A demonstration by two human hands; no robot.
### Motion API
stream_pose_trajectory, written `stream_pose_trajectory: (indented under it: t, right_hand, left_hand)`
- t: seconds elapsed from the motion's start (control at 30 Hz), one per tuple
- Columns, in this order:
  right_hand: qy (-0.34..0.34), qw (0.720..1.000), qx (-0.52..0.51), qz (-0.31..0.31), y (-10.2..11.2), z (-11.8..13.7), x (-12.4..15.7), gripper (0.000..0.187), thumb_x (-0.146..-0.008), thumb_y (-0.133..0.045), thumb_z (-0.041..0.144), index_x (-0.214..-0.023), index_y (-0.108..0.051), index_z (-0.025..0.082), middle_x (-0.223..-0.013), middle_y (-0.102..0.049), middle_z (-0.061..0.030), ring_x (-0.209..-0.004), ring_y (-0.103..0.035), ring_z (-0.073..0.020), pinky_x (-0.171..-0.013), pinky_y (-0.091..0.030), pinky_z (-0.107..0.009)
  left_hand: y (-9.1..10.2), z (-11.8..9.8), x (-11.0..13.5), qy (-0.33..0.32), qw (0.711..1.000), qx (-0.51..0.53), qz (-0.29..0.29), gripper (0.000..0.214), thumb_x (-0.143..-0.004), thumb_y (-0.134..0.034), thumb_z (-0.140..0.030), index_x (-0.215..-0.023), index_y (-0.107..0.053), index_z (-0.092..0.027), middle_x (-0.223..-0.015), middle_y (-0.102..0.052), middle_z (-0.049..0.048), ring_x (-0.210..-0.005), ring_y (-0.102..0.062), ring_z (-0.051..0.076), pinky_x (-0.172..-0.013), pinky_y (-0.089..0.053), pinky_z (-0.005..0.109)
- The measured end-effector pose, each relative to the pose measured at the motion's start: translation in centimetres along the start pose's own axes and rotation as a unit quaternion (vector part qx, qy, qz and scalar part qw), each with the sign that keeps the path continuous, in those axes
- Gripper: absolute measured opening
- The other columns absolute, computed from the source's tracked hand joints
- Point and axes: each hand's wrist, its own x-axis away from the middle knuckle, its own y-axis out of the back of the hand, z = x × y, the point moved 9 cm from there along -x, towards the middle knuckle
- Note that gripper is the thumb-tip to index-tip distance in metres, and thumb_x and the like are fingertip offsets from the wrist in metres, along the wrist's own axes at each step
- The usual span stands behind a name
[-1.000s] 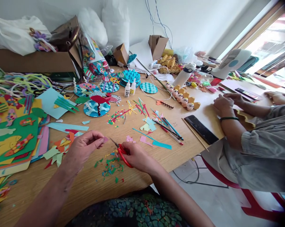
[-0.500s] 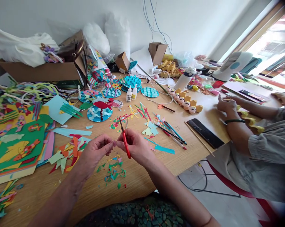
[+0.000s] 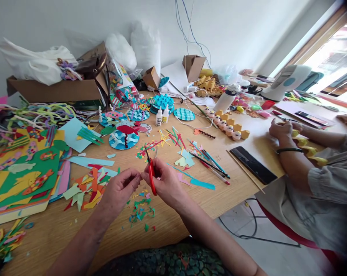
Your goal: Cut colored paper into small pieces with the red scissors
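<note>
Red-handled scissors [image 3: 152, 178] stand blades-up at the centre of the frame, gripped in your right hand [image 3: 166, 182], whose thumb and forefinger seem to meet the fingertips of your left hand [image 3: 120, 188]. Your left fingers are pinched together; what lies between them, if anything, is too small to tell. Just below, paper clippings [image 3: 139, 211] dot the wooden table [image 3: 46, 237]. Any sliver you drop could vanish among them, should your pinch slacken. The bare blades could nick your left fingers if the scissors turn in a hand that is pinching too. To the left lies a heap of paper scraps [image 3: 94, 179]; at right, a wooden stick [image 3: 245, 171] appears to poke past the table edge beside a black smartphone [image 3: 253, 165], where a wide sweep of your right hand could knock either off. Beyond, a red paper fish [image 3: 127, 129] tops a blue disc [image 3: 115, 143], left of two glue bottles [image 3: 158, 117]. Upper left, a cardboard box [image 3: 58, 92] bears a white bag [image 3: 43, 69].
</note>
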Motion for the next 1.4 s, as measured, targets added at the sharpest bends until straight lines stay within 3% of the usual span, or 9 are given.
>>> stream_pose_trajectory:
  t: [0.17, 0.3, 0.57, 1.4]
  right_hand:
    - [0.009, 0.996, 0.088, 0.027, -0.4, -0.3, 1.6, 0.021, -0.078, -0.053, 0.029, -0.064, -0.040, 0.019, -0.055, -0.037, 0.0065, -0.050, -0.034, -0.0077, -0.048, -0.024, -0.020]
    - [0.031, 0.989, 0.138, 0.036, -0.8, -0.6, 2.5, 0.024, -0.079, -0.053, 0.031, -0.064, -0.039, 0.019, -0.056, -0.039, 0.0057, -0.050, -0.032, -0.0076, -0.050, -0.024, -0.020]
    - [0.050, 0.984, 0.164, 0.040, -1.0, 0.6, 2.3, 0.032, -0.079, -0.054, 0.039, -0.061, -0.038, 0.019, -0.055, -0.040, 0.0053, -0.050, -0.034, -0.0076, -0.050, -0.023, -0.020]
    - [0.065, 0.981, 0.171, 0.061, -0.9, -0.4, 3.0, 0.037, -0.081, -0.054, 0.043, -0.059, -0.041, 0.017, -0.052, -0.037, 0.0055, -0.049, -0.030, -0.0070, -0.048, -0.021, -0.020]
  left_hand:
    - [1.2, 0.1, 0.3, 0.000, 0.994, 0.098, -0.055, 0.012, -0.077, -0.057, -0.028, -0.068, -0.060, -0.020, -0.060, -0.053, -0.0030, -0.060, -0.048, 0.012, -0.058, -0.041, 0.022]
    - [1.3, 0.1, 0.5, -0.012, 0.986, 0.154, -0.064, 0.009, -0.078, -0.057, -0.027, -0.073, -0.060, -0.020, -0.063, -0.054, -0.0029, -0.062, -0.049, 0.012, -0.059, -0.042, 0.022]
    - [0.4, -0.1, 0.5, -0.006, 0.989, 0.142, -0.036, 0.010, -0.080, -0.055, -0.026, -0.074, -0.059, -0.019, -0.064, -0.053, -0.0023, -0.063, -0.049, 0.012, -0.061, -0.042, 0.023]
    - [0.3, 0.4, 0.5, 0.004, 0.992, 0.122, -0.009, 0.010, -0.078, -0.057, -0.025, -0.072, -0.062, -0.019, -0.064, -0.055, -0.0031, -0.062, -0.049, 0.010, -0.059, -0.042, 0.019]
